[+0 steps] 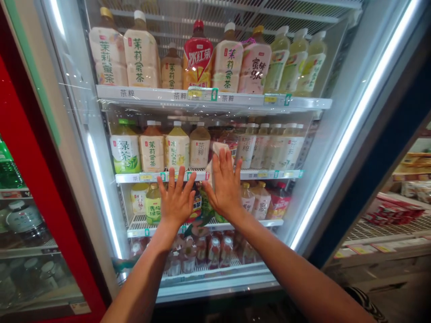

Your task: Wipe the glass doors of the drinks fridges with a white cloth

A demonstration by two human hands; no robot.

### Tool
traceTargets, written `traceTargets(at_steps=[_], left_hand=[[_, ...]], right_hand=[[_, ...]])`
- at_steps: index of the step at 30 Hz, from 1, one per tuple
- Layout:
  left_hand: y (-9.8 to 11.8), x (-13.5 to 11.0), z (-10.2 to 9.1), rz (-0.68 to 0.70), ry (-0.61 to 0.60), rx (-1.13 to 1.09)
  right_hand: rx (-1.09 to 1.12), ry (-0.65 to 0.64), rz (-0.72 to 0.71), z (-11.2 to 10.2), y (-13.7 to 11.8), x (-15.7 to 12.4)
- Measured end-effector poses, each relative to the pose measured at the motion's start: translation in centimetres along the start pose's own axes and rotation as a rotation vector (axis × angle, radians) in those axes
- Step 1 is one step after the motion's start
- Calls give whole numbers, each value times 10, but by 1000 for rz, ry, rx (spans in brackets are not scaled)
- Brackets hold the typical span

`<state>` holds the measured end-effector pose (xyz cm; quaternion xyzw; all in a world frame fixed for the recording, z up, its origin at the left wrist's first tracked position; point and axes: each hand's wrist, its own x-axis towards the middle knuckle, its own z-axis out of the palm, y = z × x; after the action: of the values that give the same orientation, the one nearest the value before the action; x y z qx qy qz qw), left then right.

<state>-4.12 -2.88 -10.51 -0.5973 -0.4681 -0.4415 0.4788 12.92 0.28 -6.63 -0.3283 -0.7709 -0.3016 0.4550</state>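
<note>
My left hand [177,195] lies flat on the glass door [208,294] of a drinks fridge, fingers spread and nothing in it. To its right, my right hand [225,186] presses a pale cloth [220,147] against the same glass, fingers stretched over it. The cloth pokes out past the fingertips and along the hand's left side; the rest is hidden under the palm. Behind the glass, both hands overlap the middle shelf edge [252,175] and the bottles below it.
Bottled teas, among them a red-labelled bottle [198,58], fill several shelves behind the glass. On the left stands a red-framed fridge [30,148]. Wire shelving [363,231] with red packages [392,208] is at the right, past a dark door frame [367,166].
</note>
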Motion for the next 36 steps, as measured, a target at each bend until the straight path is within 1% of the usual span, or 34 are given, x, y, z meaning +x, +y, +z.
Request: traceTargets(at_steps=[1,2,3,4,6,8,9,10,11,13,15,16,17,18,20,22,23,24,25,28,29,30,31,32,34,36], left_hand=[[0,-2,1,-8,-7,-1],[0,-4,2,-18,-13,-2],[1,-5,2,-26,-17,-4],[2,-6,1,-30,-19,-3],[2,-7,-1,-33,-25,4],[2,-7,-2,-30,-27,14],[2,-6,-2,-29,-25,16],[1,-6,-2,-27,-23,16],[1,-6,-2,-26,-17,14],[1,-6,-1,-25,-7,5],[1,-6,-1,-26,0,-5],[1,-6,0,-26,2,-7],[2,-6,-1,-27,2,-8],[2,-6,-1,-28,2,-7],[2,-5,-2,-30,1,0],[2,-5,-3,-29,0,8],[1,-5,-3,-27,-1,10],[1,-5,-3,-26,-2,10],[1,-5,-2,-26,-4,6],[1,-6,-1,-32,-8,-13],[1,-6,-1,-34,-9,-20],[1,-6,0,-36,-8,-25],[1,-6,0,-37,-8,-28],[1,-6,0,-38,-7,-29],[1,-6,-1,-36,-1,-26],[1,-5,-1,-30,4,-22]], right_hand=[[-2,20,0,1,-2,15],[-3,33,-1,3,-4,20],[-2,35,-1,7,-8,14],[0,28,-5,12,-12,-1],[2,-1,-28,23,-17,-49],[-8,-28,-86,31,-14,-93],[-14,-38,-114,32,-9,-105],[-20,-41,-129,31,-3,-107],[-26,-36,-126,28,3,-100],[-37,-2,-81,17,15,-65],[-43,40,-34,9,20,-29],[-41,48,-24,7,18,-19],[-35,42,-29,8,14,-18],[-24,22,-52,10,8,-26],[-9,-35,-144,19,-4,-57],[-11,-75,-246,27,-10,-87],[-17,-82,-276,29,-10,-93],[-24,-84,-280,28,-7,-90],[-32,-82,-259,26,-3,-79],[-63,-50,-132,12,11,-22],[-74,-38,-94,8,13,-7],[-81,-31,-69,7,13,0],[-82,-34,-62,7,11,-1],[-77,-43,-76,8,8,-11],[-66,-68,-160,15,1,-49],[-68,-88,-281,23,1,-85]])
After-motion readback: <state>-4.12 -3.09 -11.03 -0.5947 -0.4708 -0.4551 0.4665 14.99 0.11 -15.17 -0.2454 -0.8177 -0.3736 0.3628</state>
